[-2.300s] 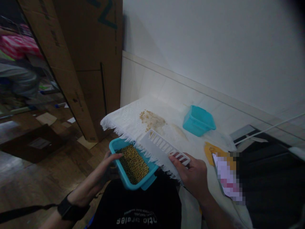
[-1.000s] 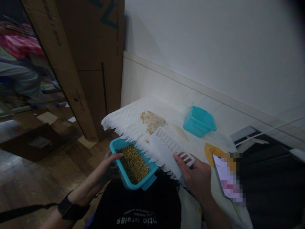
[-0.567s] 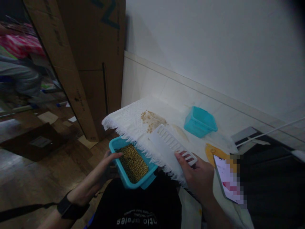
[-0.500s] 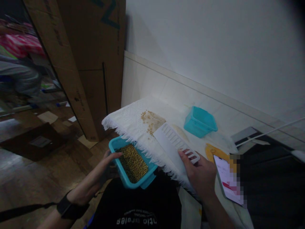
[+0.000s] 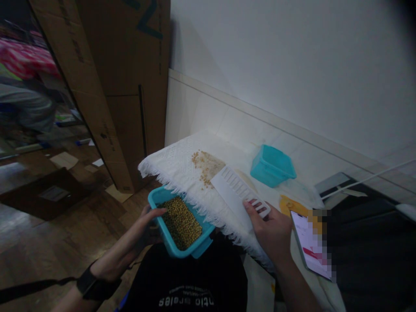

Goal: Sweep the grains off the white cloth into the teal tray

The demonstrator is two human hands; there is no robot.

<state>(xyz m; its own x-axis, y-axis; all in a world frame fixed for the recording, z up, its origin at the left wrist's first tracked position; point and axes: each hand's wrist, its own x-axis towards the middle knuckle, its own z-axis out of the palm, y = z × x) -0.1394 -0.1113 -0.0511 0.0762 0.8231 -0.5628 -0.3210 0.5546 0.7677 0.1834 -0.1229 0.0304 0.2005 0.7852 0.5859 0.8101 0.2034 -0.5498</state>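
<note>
My left hand (image 5: pixel 150 223) grips the left rim of a blue plastic bin (image 5: pixel 178 252), its thumb over the edge. Soybeans (image 5: pixel 182 222) cover the bottom of that bin, which is held just below the fringed edge of a white cloth (image 5: pixel 172 160). In my right hand (image 5: pixel 271 227) is a flat white slotted plastic piece (image 5: pixel 227 190), pinched at its near end. Its far edge lies on or just above the cloth, beside a scatter of loose beans (image 5: pixel 206 167). I cannot tell whether it touches them.
A second blue bin (image 5: pixel 273 167) stands on the cloth near the wall. To the right lie a phone (image 5: pixel 310 247) and a yellow-orange item (image 5: pixel 289 204). A tall cardboard box (image 5: pixel 130 108) stands at the left. Another person's legs (image 5: pixel 26 104) show at the far left.
My right hand and the slotted piece have shifted very slightly. My left hand and its bin stay where they were.
</note>
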